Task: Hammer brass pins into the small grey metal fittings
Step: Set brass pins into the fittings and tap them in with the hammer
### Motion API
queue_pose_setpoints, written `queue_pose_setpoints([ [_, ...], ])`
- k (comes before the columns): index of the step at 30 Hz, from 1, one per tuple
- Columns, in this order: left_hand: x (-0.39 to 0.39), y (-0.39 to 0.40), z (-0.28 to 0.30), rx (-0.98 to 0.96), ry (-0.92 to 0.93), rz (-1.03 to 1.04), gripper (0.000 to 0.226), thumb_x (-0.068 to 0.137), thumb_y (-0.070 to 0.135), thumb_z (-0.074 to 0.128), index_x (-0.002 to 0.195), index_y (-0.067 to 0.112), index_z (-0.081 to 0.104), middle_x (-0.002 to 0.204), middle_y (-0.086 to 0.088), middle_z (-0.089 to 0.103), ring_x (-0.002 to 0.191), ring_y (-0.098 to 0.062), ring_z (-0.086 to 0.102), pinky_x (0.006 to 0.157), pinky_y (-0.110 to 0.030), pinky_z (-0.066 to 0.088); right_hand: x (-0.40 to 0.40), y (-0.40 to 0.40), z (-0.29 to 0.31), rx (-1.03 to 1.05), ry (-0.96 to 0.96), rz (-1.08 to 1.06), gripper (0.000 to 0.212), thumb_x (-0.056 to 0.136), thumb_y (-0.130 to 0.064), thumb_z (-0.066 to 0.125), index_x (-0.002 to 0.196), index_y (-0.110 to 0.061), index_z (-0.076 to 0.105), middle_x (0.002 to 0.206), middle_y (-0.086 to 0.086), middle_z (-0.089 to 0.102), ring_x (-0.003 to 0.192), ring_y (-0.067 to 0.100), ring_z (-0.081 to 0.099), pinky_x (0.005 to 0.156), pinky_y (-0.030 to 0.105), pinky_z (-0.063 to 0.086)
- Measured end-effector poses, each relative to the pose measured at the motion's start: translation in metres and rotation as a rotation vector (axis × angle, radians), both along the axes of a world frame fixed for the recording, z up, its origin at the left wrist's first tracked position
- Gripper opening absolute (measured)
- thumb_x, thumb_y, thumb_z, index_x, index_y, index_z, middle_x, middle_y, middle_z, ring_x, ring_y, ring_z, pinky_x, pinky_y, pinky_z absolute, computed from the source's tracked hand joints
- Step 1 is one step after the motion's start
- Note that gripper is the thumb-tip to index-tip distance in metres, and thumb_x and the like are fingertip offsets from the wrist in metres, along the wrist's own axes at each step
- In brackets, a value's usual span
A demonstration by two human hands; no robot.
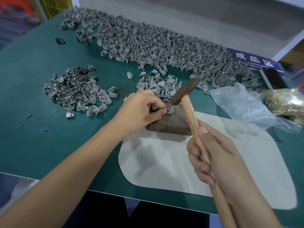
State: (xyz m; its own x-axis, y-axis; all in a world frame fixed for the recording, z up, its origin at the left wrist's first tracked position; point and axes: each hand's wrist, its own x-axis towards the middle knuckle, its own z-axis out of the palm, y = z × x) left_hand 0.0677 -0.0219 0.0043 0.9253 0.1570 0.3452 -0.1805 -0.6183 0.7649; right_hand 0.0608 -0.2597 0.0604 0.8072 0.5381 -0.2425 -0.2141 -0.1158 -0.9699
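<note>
The small grey cast-metal fitting [169, 110] lay on the top face of the dark, rust-brown steel block [169, 121], at the block's far edge, with a short brass pin [168, 109] seated in it; the left hand [141, 111] pinched the fitting between thumb and fingertips; the right hand [212, 155] was wrapped round the pale wooden handle of the dark-headed hammer [185, 90], whose head hung tilted just above and beyond the block. The fitting appeared rigid, light and apt to skate on bare steel, so it probably required holding by its outer rim, fingers kept off the pin; the pin looked soft enough to bend under an oblique blow. Left of the block, the pile of pinned fittings [77, 91] sat well apart, leaving open green mat [41, 63]; behind the block loose fittings [158, 46] crowded close; right of it lay the clear plastic bag [241, 106]; the table edge ran near the white sheet [197, 162] in front of the block.
</note>
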Motion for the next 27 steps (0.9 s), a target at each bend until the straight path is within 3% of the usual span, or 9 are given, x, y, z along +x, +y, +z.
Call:
queue_pose_setpoints([
  [4,0.0007,-0.0003,-0.0021,-0.014,0.012,0.02,0.003,0.086,0.021,0.082,0.084,0.022,0.081,0.077,0.007,0.059,0.077,-0.011,0.055,0.075,-0.037,0.049,0.0029,-0.0013,-0.0038,-0.005,0.033,0.002,0.032,0.112,-0.031,0.044,0.123,-0.038,0.073,0.069,0.0,0.046,0.044,0.01,0.03,0.041,0.013,0.03],
  [7,0.0012,-0.0001,-0.0036,-0.022,0.018,0.015,0.004,0.086,0.024,0.081,0.082,0.024,0.08,0.077,0.008,0.059,0.077,-0.013,0.057,0.074,-0.038,0.049,0.0037,-0.0019,-0.0018,0.022,-0.03,-0.001,0.024,0.108,-0.037,0.049,0.108,-0.036,0.074,0.07,0.003,0.046,0.043,0.011,0.029,0.043,0.014,0.031],
  [12,0.0015,0.0009,-0.0034,-0.025,0.023,0.016,0.001,0.086,0.022,0.082,0.085,0.022,0.081,0.077,0.006,0.061,0.077,-0.015,0.058,0.075,-0.041,0.05,0.0042,-0.0018,-0.0035,0.005,0.004,0.068,0.038,0.098,-0.044,0.05,0.13,-0.04,0.069,0.069,0.001,0.047,0.046,0.011,0.03,0.042,0.014,0.031],
  [16,0.0009,0.001,-0.0021,-0.025,0.033,0.014,0.002,0.086,0.024,0.081,0.085,0.025,0.081,0.077,0.003,0.062,0.077,-0.019,0.06,0.076,-0.044,0.052,0.0036,-0.0035,-0.0038,0.037,-0.064,0.052,0.03,0.102,-0.043,0.048,0.119,-0.039,0.073,0.072,0.005,0.045,0.044,0.011,0.029,0.044,0.015,0.033],
  [21,0.002,0.0027,-0.004,-0.004,0.05,0.026,0.001,0.087,0.027,0.08,0.085,0.027,0.08,0.075,0.005,0.059,0.072,-0.016,0.054,0.07,-0.039,0.048,0.0065,-0.0031,-0.0077,-0.016,-0.057,0.074,0.038,0.1,-0.045,0.048,0.132,-0.042,0.068,0.07,0.0,0.047,0.046,0.011,0.03,0.043,0.015,0.032],
  [23,0.0021,0.0029,-0.0049,0.005,0.051,0.02,0.002,0.088,0.029,0.079,0.087,0.029,0.08,0.078,0.01,0.063,0.074,-0.011,0.057,0.069,-0.035,0.046,0.0077,-0.0038,-0.0062,0.0,-0.091,0.066,0.031,0.102,-0.043,0.048,0.121,-0.041,0.072,0.07,0.001,0.047,0.045,0.011,0.03,0.043,0.016,0.034],
  [25,0.0021,0.0029,-0.0057,-0.002,0.067,0.02,0.002,0.089,0.032,0.078,0.088,0.033,0.079,0.083,0.015,0.068,0.081,-0.008,0.063,0.076,-0.036,0.052,0.0071,-0.0048,-0.0064,0.048,-0.125,0.037,0.025,0.105,-0.042,0.047,0.108,-0.039,0.072,0.071,0.004,0.046,0.043,0.012,0.029,0.043,0.017,0.034],
  [27,0.0022,0.0033,-0.0062,-0.019,0.083,0.024,0.002,0.088,0.036,0.077,0.088,0.035,0.079,0.086,0.015,0.071,0.087,-0.008,0.067,0.083,-0.041,0.056,0.0073,-0.0049,-0.0087,0.043,-0.097,0.04,0.028,0.104,-0.043,0.047,0.117,-0.036,0.072,0.07,0.003,0.046,0.044,0.012,0.029,0.044,0.016,0.034],
])
